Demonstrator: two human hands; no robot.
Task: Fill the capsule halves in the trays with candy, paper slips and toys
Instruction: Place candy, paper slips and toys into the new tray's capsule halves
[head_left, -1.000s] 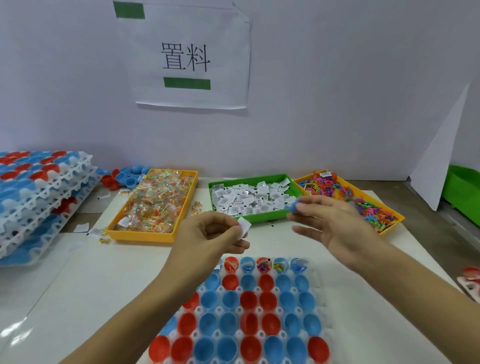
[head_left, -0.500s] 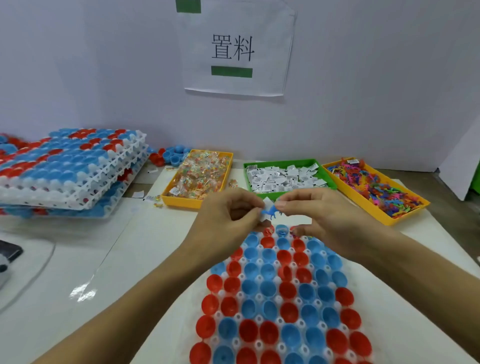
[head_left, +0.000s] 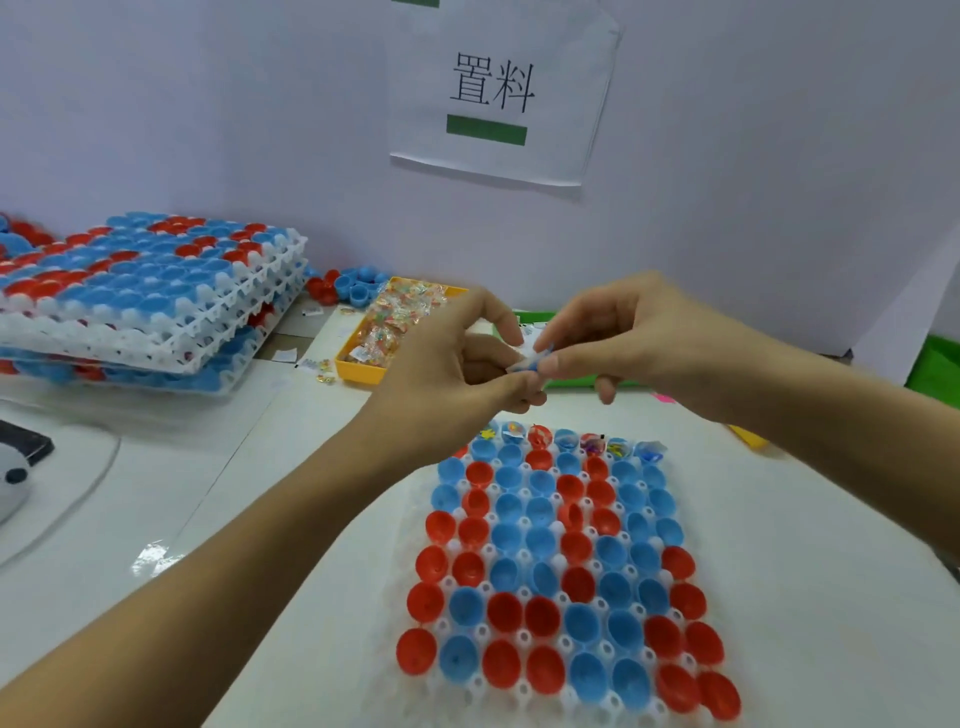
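A white tray (head_left: 519, 691) of red and blue capsule halves lies in front of me; only its far row holds contents. Above that far row my left hand (head_left: 457, 364) and my right hand (head_left: 618, 338) meet fingertip to fingertip. My left hand pinches a white paper slip (head_left: 524, 358). My right hand pinches a small blue toy (head_left: 540, 360) against the slip. The yellow candy tray (head_left: 363, 369) shows behind my left hand. The green slip tray (head_left: 566, 383) is mostly hidden by my hands.
A stack of filled white trays (head_left: 150, 332) sits at the left. Loose capsule halves (head_left: 348, 286) lie by the wall behind it. A dark device (head_left: 31, 447) is at the left edge. A paper sign (head_left: 498, 98) hangs on the wall. A green bin (head_left: 935, 364) stands at the right.
My hands came together from apart, the slip and blue toy now touching. My view has shifted left and down, so the toy tray on the right has left the frame.
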